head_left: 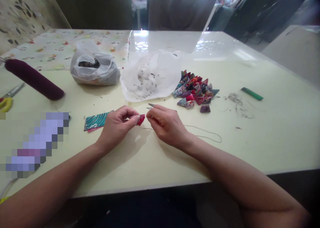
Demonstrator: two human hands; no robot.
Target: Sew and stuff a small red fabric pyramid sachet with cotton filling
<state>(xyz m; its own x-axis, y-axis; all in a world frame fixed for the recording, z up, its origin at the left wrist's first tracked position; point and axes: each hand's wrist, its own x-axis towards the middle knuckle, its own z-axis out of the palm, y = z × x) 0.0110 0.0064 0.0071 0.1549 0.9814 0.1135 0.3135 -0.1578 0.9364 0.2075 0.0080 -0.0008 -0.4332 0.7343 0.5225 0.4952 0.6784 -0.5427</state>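
Note:
My left hand [116, 124] is closed, pinching a small red fabric piece [141, 120] between thumb and forefinger. Facing it, my right hand [166, 123] is closed too, with the two pointed metal tips of what look like thread snips [151, 105] sticking out above its forefinger. Whether its fingertips also pinch a needle is too small to see. A dark thread [221, 138] runs from the fabric under my right hand and loops on the table. Partly under my left hand lie teal wave-patterned fabric strips [95, 121], with pink cloth beneath.
Beyond my hands, white stuffing [148, 81] lies on a thin plastic sheet [128, 93]. Stuffed fabric pieces [196, 88] are heaped to its right, near thread scraps [237, 103] and a green object [252, 93]. Leftward are a plastic bag [96, 76], a purple roll [35, 79] and yellow-handled scissors [6, 104].

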